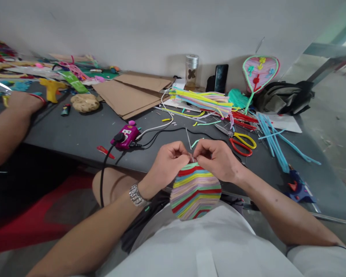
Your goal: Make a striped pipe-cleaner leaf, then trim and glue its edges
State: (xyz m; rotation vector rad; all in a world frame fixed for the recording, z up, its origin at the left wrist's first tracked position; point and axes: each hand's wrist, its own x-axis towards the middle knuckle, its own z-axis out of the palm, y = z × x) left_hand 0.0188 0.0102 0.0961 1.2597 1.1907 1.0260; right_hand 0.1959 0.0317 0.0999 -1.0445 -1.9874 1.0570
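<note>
A rounded piece made of striped pipe cleaners (196, 192) in red, yellow, blue, pink and green hangs at the table's front edge, against my white shirt. Both hands meet at its top. My left hand (173, 159), with a metal watch on the wrist, pinches the top edge with thumb and forefinger. From the other side my right hand (217, 157) pinches the same spot. A thin pale stem (188, 139) sticks up between the fingertips; which hand grips it I cannot tell.
Scissors (242, 143), blue pipe cleaners (273, 142) and a blue glue gun (301, 188) lie to the right. Behind are a pipe-cleaner bundle (202, 100) and a bottle (191, 73). A purple power socket (125, 136) with cables sits left; a co-worker's arm (14, 123) rests farther left.
</note>
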